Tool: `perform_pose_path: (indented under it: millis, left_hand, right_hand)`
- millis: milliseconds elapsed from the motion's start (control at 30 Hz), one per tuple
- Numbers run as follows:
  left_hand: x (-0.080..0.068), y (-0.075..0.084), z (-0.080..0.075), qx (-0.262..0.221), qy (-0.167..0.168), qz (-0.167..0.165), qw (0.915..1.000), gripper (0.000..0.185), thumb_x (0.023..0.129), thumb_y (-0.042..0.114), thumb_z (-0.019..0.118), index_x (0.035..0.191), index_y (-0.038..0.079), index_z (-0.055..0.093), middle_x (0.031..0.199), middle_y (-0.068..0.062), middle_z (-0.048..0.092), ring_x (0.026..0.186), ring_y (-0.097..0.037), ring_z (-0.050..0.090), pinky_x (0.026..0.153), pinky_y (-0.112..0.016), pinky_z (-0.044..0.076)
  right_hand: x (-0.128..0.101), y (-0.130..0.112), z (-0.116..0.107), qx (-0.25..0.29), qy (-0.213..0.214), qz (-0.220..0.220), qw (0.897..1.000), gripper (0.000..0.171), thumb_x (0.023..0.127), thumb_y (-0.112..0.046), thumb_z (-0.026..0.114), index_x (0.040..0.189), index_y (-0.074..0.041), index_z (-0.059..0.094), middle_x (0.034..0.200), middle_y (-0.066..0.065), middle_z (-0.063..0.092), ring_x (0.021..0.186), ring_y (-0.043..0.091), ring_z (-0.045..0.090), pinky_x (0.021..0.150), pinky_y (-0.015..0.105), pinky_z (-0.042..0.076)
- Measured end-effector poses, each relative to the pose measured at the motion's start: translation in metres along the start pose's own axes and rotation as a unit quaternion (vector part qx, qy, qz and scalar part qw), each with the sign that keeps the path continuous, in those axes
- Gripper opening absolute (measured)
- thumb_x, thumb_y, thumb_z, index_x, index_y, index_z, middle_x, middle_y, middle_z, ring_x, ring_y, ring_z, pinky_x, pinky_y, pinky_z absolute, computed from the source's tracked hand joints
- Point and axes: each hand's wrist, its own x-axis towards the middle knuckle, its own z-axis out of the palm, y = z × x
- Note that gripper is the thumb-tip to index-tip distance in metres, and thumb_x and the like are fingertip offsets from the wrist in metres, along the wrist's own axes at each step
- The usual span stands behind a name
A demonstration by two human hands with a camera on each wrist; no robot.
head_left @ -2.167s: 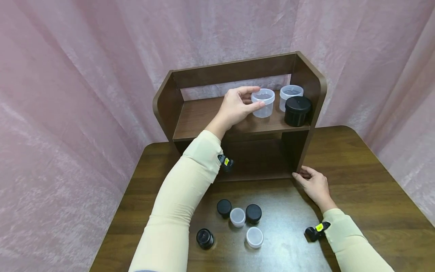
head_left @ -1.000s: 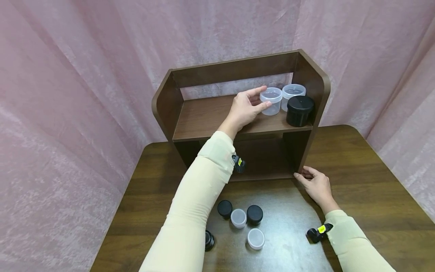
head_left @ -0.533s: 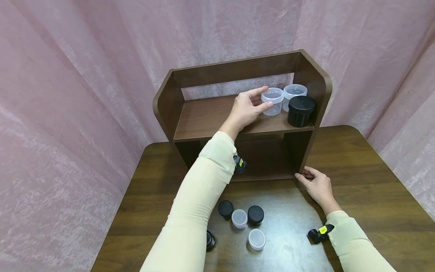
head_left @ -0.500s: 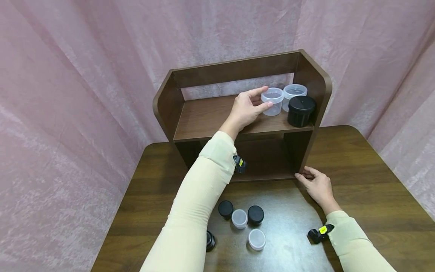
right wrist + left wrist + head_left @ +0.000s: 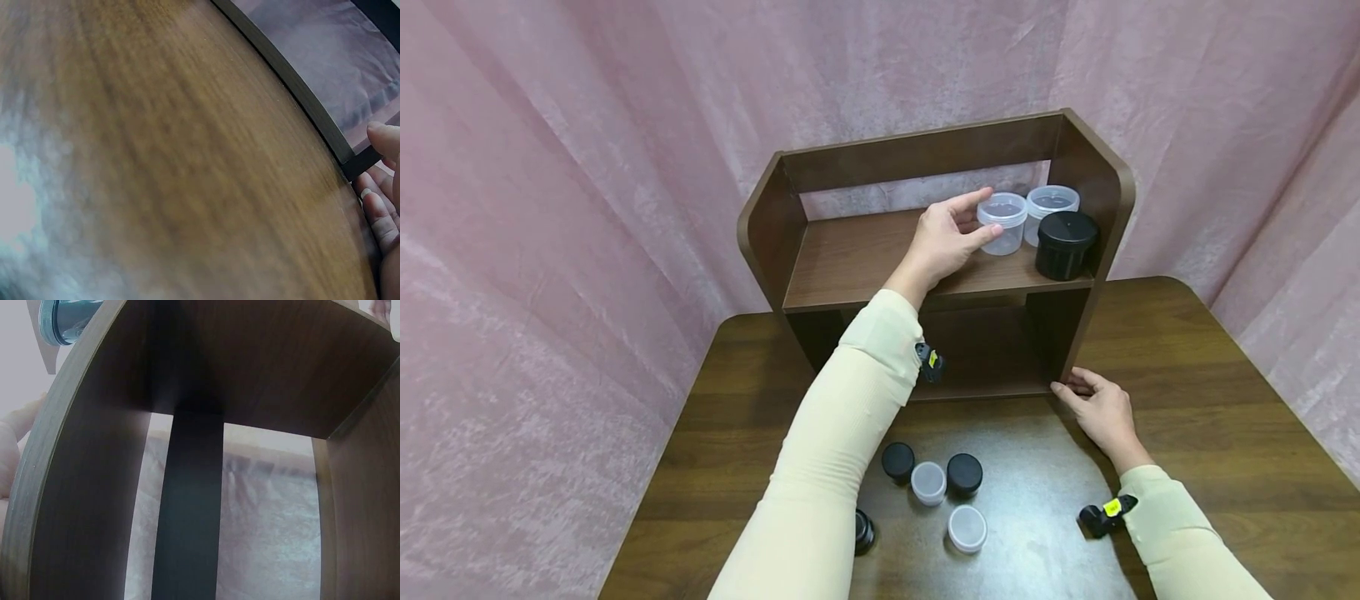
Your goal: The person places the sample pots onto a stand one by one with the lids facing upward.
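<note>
Two fingers of the left hand (image 5: pixel 942 237) pinch the clear jar (image 5: pixel 1002 222) on the shelf (image 5: pixel 850 258); the right hand (image 5: pixel 1097 410), fingers relaxed, touches the shelf's near right corner. Only the head view shows the grasp.

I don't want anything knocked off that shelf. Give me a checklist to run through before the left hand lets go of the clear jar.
1. Clear jar upright on the upper shelf: ok.
2. Left hand thumb and finger on the jar: ok.
3. Jar bottom fully seated on the board: cannot tell.
4. Gap to the second clear jar and the black jar: cannot tell, they look very close.
5. Right hand steadying the shelf's lower right corner: ok.
</note>
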Motion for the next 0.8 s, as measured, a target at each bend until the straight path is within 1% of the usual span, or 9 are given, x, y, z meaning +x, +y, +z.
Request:
perform_pose_path:
  millis: [133, 200, 300, 400, 467, 533, 600, 700, 800]
  left_hand:
    - [0.000, -0.001, -0.001, -0.002, 0.000, -0.003, 1.0000, 0.056, 0.083, 0.018, 0.077, 0.135, 0.017, 0.057, 0.127, 0.003, 0.061, 0.104, -0.006, 0.061, 0.085, -0.014, 0.048]
    - [0.001, -0.001, -0.001, -0.004, -0.001, -0.005, 1.0000, 0.057, 0.082, 0.019, 0.077, 0.136, 0.017, 0.057, 0.127, 0.003, 0.061, 0.104, -0.006, 0.061, 0.086, -0.014, 0.048]
    - [0.001, -0.002, -0.002, -0.008, -0.001, -0.004, 1.0000, 0.058, 0.082, 0.021, 0.078, 0.136, 0.017, 0.057, 0.128, 0.003, 0.060, 0.106, -0.006, 0.060, 0.087, -0.015, 0.047]
    - [0.000, -0.003, -0.004, -0.015, 0.007, -0.001, 0.9999, 0.058, 0.081, 0.022, 0.078, 0.135, 0.016, 0.057, 0.128, 0.002, 0.060, 0.106, -0.006, 0.061, 0.088, -0.016, 0.047]
    - [-0.001, -0.003, -0.005, -0.027, 0.015, 0.000, 0.9995, 0.057, 0.081, 0.022, 0.078, 0.135, 0.015, 0.058, 0.126, 0.001, 0.062, 0.105, -0.006, 0.061, 0.088, -0.016, 0.047]
    - [-0.002, -0.004, -0.006, -0.041, 0.023, 0.002, 0.9989, 0.057, 0.082, 0.020, 0.078, 0.135, 0.013, 0.057, 0.123, -0.001, 0.064, 0.105, -0.006, 0.061, 0.087, -0.015, 0.048]
    - [-0.002, -0.004, -0.007, -0.057, 0.027, 0.004, 0.9980, 0.057, 0.083, 0.019, 0.077, 0.135, 0.011, 0.056, 0.122, -0.002, 0.065, 0.106, -0.006, 0.061, 0.088, -0.015, 0.047]
    - [-0.004, -0.005, -0.009, -0.075, 0.033, 0.010, 0.9966, 0.057, 0.084, 0.017, 0.076, 0.136, 0.008, 0.055, 0.123, -0.004, 0.064, 0.107, -0.008, 0.061, 0.089, -0.016, 0.047]
    - [-0.006, -0.005, -0.010, -0.080, 0.038, 0.014, 0.9959, 0.057, 0.084, 0.017, 0.076, 0.136, 0.007, 0.054, 0.126, -0.005, 0.063, 0.108, -0.009, 0.061, 0.089, -0.016, 0.047]
  right_hand:
    - [0.000, -0.001, 0.000, -0.002, -0.001, -0.001, 1.000, 0.058, 0.089, -0.041, 0.067, 0.125, 0.003, 0.059, 0.107, 0.019, 0.068, 0.095, 0.032, 0.067, 0.069, 0.008, 0.041]
    - [0.000, -0.002, 0.000, -0.003, -0.002, -0.001, 1.000, 0.058, 0.089, -0.042, 0.067, 0.126, 0.003, 0.059, 0.108, 0.019, 0.068, 0.095, 0.032, 0.067, 0.070, 0.011, 0.044]
    - [0.001, -0.003, 0.000, -0.005, -0.001, 0.000, 1.000, 0.058, 0.089, -0.042, 0.066, 0.126, 0.003, 0.059, 0.108, 0.019, 0.068, 0.096, 0.032, 0.066, 0.075, 0.023, 0.050]
    - [0.001, -0.004, 0.002, -0.005, -0.003, 0.000, 1.000, 0.058, 0.089, -0.042, 0.066, 0.126, 0.002, 0.059, 0.108, 0.018, 0.068, 0.096, 0.032, 0.066, 0.078, 0.035, 0.052]
    - [0.001, -0.005, 0.003, -0.004, -0.005, 0.000, 1.000, 0.059, 0.089, -0.042, 0.066, 0.127, 0.003, 0.059, 0.109, 0.018, 0.068, 0.096, 0.032, 0.066, 0.078, 0.035, 0.052]
    - [0.001, -0.005, 0.004, -0.003, -0.006, 0.000, 1.000, 0.059, 0.089, -0.043, 0.066, 0.127, 0.002, 0.059, 0.109, 0.018, 0.068, 0.096, 0.031, 0.067, 0.078, 0.030, 0.052]
    - [0.001, -0.005, 0.004, -0.001, -0.006, 0.001, 1.000, 0.059, 0.089, -0.042, 0.066, 0.127, 0.002, 0.059, 0.109, 0.018, 0.068, 0.096, 0.031, 0.067, 0.077, 0.029, 0.051]
    - [0.002, -0.005, 0.005, -0.002, -0.006, 0.000, 1.000, 0.059, 0.090, -0.042, 0.066, 0.127, 0.002, 0.058, 0.109, 0.018, 0.068, 0.097, 0.031, 0.066, 0.079, 0.034, 0.052]
    - [0.003, -0.005, 0.005, -0.002, -0.007, -0.003, 1.000, 0.059, 0.090, -0.042, 0.066, 0.127, 0.002, 0.058, 0.109, 0.018, 0.068, 0.097, 0.032, 0.066, 0.080, 0.040, 0.052]
